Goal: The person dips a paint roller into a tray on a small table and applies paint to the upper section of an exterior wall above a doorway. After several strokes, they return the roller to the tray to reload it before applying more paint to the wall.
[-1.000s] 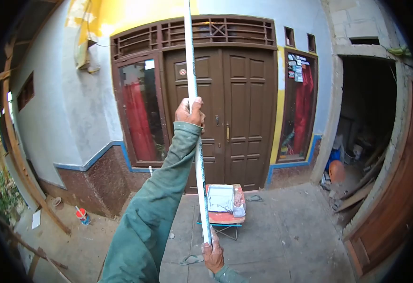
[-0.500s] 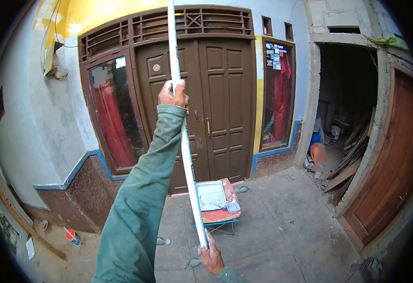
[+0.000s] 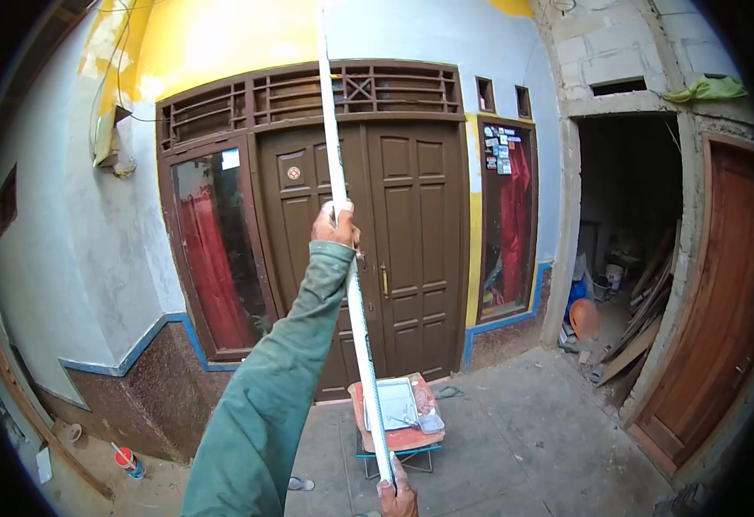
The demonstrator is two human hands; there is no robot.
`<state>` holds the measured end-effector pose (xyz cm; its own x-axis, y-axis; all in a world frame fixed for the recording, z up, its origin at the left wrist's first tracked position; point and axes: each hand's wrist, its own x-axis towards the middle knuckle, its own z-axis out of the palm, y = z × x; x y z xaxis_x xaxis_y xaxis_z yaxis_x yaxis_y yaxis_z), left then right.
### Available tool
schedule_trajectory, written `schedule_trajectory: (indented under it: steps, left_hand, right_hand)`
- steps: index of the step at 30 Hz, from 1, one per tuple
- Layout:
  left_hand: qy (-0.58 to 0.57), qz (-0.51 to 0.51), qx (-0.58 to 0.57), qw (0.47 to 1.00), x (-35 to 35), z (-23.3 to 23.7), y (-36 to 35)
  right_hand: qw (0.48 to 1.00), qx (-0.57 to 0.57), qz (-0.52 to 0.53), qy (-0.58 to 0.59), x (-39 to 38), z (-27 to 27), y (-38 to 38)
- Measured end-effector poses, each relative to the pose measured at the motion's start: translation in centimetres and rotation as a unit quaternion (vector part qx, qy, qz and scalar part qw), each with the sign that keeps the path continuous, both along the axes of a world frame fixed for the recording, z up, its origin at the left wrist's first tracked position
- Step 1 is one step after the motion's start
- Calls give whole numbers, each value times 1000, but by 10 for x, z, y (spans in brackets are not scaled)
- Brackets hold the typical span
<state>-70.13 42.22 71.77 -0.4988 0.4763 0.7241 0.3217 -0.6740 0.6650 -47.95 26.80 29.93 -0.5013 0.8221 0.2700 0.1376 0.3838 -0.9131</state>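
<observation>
A long white pole (image 3: 359, 332) runs from the bottom centre up past the top of the view, tilted slightly left. My left hand (image 3: 335, 226), at the end of a green sleeve, is wrapped round the middle of the pole. Lower down, my right hand (image 3: 400, 495) grips the pole near its bottom end. Behind the pole, a paint tray (image 3: 400, 398) and a small clear container (image 3: 431, 423) rest on a low stool (image 3: 413, 441) with a red top. The pole's upper end is out of view.
Brown double doors (image 3: 407, 224) stand ahead, with a yellow and pale blue wall (image 3: 394, 30) above. Left on the floor is a red pot (image 3: 124, 457); a sandal (image 3: 301, 484) lies near the bottom. At right, a dark doorway holds planks (image 3: 631, 349) beside a wooden door (image 3: 700, 310).
The view has tilted upward, showing more wall above the doors. Both hands, still round the pole, appear lower and slightly further right in the view.
</observation>
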Motion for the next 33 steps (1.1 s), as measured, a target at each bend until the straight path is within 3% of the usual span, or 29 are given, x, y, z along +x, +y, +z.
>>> schedule_trajectory:
  steps: [7,9,11,16,21,23,28,33]
  left_hand:
    - [14,-6,-13,1000,12,-14,-13]
    - [2,-31,-7,999,14,-21,-12]
    - [-14,-79,-7,997,17,-30,-9]
    - [-27,-54,44,997,20,-37,0]
    - [-7,-23,37,999,18,-27,-2]
    - [-29,-25,25,999,13,-29,1]
    - [-31,-43,18,998,12,-8,9]
    - [-40,-48,18,998,15,0,13]
  right_hand:
    - [981,104,-60,151,3,57,-13]
    - [989,91,-54,107,4,56,-4]
    - [996,-3,7,85,6,83,2]
    - [982,125,-16,141,-18,84,22]
    - [986,110,18,121,-13,72,7]
    - [962,218,-37,159,-21,52,6]
    - [980,146,-37,130,-32,37,18]
    - [977,173,-54,111,-29,55,26]
